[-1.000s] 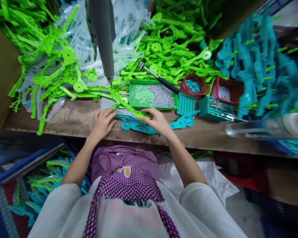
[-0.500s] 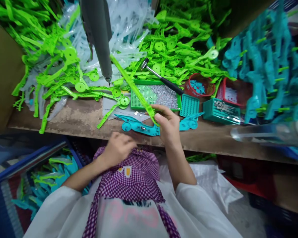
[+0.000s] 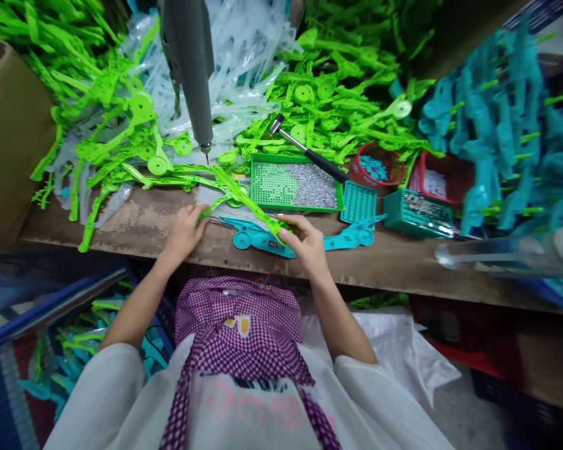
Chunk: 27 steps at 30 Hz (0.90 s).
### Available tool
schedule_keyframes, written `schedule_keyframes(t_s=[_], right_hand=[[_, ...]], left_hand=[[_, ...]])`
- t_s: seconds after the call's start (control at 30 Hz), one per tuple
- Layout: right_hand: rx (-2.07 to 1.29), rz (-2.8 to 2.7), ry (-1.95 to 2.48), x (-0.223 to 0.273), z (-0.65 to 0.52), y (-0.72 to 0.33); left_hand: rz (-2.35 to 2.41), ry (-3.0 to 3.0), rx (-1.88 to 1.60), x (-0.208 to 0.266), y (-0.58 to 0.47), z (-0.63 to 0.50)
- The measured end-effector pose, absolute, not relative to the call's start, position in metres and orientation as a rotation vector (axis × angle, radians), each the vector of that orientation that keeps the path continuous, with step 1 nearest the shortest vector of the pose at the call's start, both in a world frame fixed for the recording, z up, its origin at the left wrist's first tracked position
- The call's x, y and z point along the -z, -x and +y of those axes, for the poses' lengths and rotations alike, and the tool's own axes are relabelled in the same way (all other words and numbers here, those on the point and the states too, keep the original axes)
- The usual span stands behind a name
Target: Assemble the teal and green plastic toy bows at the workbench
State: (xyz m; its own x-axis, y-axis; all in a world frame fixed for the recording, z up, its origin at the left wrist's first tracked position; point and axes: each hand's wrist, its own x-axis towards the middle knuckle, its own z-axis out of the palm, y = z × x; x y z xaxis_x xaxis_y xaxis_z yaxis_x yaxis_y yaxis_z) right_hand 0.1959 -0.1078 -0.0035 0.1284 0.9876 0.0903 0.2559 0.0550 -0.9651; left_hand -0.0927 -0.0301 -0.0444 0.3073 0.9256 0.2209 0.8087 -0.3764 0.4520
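Observation:
My right hand (image 3: 307,244) pinches the lower end of a long bright-green plastic strip (image 3: 248,199), which slants up and left over the bench. My left hand (image 3: 182,234) is closed at the bench edge on the end of another green plastic arm (image 3: 213,205), which has round discs partly hidden behind the strip. Beneath the right hand lies a turquoise plastic frame (image 3: 344,240) with a small metal piece in its middle. A grey electric screwdriver (image 3: 199,106) hangs point-down above the green parts.
A green tray (image 3: 342,203) of small metal pieces lies behind the hands, with a hammer (image 3: 323,164) across its corner. To the right are a red bowl (image 3: 401,172) and a turquoise basket (image 3: 398,215) of metal parts. Green parts (image 3: 122,131) are heaped at the back.
My left hand has moved from above the apron up and left onto the green arm's end. The right hand has lowered the strip toward the bench and the other green part.

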Motion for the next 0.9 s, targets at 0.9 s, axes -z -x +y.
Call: schedule_keyframes(t_s=[0.9], right_hand=[[-0.800,-0.892,1.809,0.023,-0.177,-0.245]], left_hand=[[1.165,-2.185,-0.763,0.044,0.040,-0.143]])
